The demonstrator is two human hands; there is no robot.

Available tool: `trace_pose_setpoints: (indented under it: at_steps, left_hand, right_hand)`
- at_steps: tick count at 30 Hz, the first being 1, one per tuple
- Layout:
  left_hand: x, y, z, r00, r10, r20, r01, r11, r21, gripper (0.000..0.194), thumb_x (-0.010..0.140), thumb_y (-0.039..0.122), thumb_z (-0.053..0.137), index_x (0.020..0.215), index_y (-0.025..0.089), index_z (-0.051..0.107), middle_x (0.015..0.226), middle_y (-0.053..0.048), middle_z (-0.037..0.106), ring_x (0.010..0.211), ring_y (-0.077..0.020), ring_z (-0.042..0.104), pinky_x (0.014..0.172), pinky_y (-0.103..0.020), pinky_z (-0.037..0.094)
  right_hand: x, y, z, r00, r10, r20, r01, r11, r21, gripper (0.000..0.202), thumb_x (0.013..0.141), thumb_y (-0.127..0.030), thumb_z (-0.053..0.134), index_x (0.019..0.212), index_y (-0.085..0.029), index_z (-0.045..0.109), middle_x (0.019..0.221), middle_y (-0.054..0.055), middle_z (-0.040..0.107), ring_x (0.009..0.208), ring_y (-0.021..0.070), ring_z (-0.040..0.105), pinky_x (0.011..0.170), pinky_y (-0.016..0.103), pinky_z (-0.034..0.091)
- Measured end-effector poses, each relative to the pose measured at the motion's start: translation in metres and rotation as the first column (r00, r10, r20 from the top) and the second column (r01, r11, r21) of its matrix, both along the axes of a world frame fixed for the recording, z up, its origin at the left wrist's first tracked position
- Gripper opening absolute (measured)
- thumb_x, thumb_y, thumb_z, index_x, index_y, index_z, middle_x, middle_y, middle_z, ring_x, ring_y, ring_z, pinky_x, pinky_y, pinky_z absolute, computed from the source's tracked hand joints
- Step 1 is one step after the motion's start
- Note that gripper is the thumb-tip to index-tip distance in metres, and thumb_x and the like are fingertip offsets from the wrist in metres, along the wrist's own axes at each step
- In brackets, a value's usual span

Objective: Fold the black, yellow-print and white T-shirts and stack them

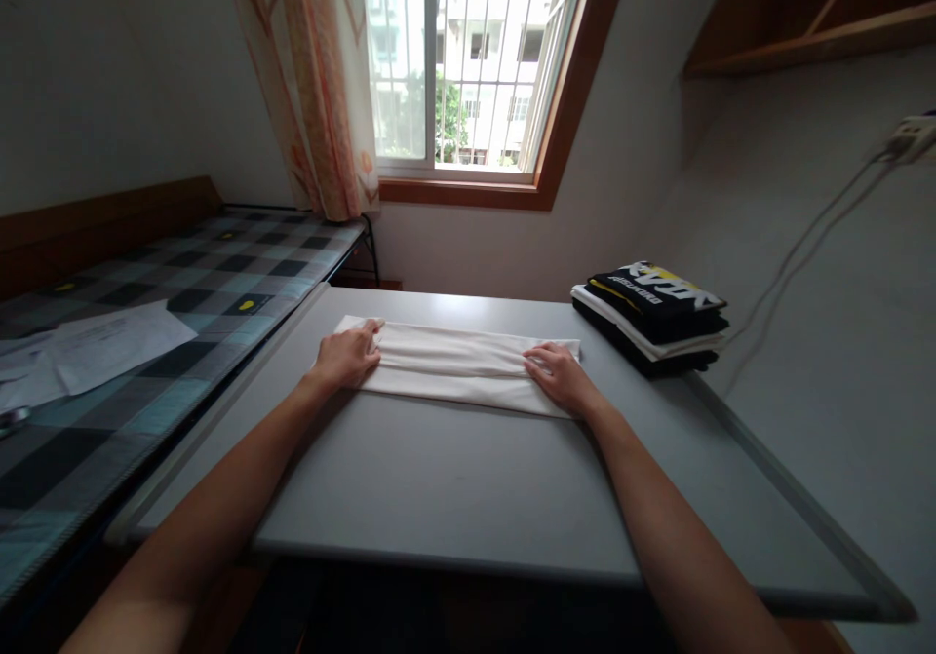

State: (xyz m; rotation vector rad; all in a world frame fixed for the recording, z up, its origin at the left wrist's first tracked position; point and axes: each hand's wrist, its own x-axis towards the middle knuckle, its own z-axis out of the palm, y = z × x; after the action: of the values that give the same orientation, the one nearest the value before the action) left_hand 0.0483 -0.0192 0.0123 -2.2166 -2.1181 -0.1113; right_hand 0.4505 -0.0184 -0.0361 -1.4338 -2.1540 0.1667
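Both hands were on the cloth, dial centred on the table, 12 toward the window. Left hand (351, 354): fingers part-curled over the cloth's 9 o'clock end; couldn't tell if it pinched fabric. Right hand (562, 376): fingers loosely spread, resting on top near the 3 o'clock end, no grip visible.

One long, white, folded fabric strip (453, 357) lay flat, 12 o'clock of centre on the light grey tabletop (453, 483). Opposite-end contact probably kept it flat and straight.

One stack of folded black and white garments (650, 313) sat at 2 o'clock, likely out of the arms' way; exact layer count unclear.
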Motion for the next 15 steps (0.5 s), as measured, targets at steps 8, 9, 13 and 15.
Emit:
trace_pose_setpoints:
  at_steps: [8,9,13,15]
  left_hand:
    - [0.0,-0.001,0.001,1.0,0.023,0.02,-0.023,1.0,-0.005,0.05,0.087,0.042,0.049,0.13,0.018,0.045,0.107,-0.015,0.069,0.097,-0.0304,0.067,0.078,-0.035,0.048]
    - [0.001,-0.001,-0.001,1.0,0.019,0.018,-0.019,1.0,-0.01,0.045,0.087,0.042,0.048,0.126,0.018,0.049,0.106,-0.015,0.07,0.096,-0.0306,0.067,0.078,-0.036,0.048]
    - [0.002,0.001,-0.007,1.0,0.003,-0.007,-0.004,1.0,-0.012,0.03,0.088,0.037,0.045,0.105,0.019,0.062,0.103,-0.015,0.07,0.094,-0.0293,0.067,0.078,-0.035,0.047]
    - [0.002,0.004,-0.009,1.0,-0.005,0.005,0.005,1.0,-0.003,0.027,0.087,0.035,0.046,0.1,0.019,0.063,0.102,-0.014,0.07,0.092,-0.0271,0.067,0.076,-0.033,0.047]
  right_hand:
    - [0.001,0.001,-0.001,0.999,-0.002,-0.038,0.002,1.0,0.002,0.028,0.09,-0.037,0.053,0.103,-0.022,0.073,0.107,0.01,0.067,0.104,0.0245,0.06,0.098,0.04,0.044]
    - [0.0,0.001,-0.001,0.999,-0.002,-0.04,0.003,1.0,0.001,0.028,0.09,-0.037,0.053,0.103,-0.022,0.073,0.107,0.01,0.067,0.104,0.0243,0.06,0.098,0.039,0.044]
    - [-0.001,0.001,0.0,0.999,-0.014,-0.048,0.014,1.0,0.002,0.028,0.09,-0.036,0.053,0.102,-0.02,0.073,0.107,0.01,0.067,0.104,0.0245,0.06,0.098,0.04,0.044]
    - [-0.001,0.001,0.0,0.999,-0.02,-0.044,0.02,1.0,0.002,0.028,0.09,-0.036,0.053,0.101,-0.021,0.073,0.107,0.01,0.067,0.103,0.0249,0.06,0.097,0.04,0.044]
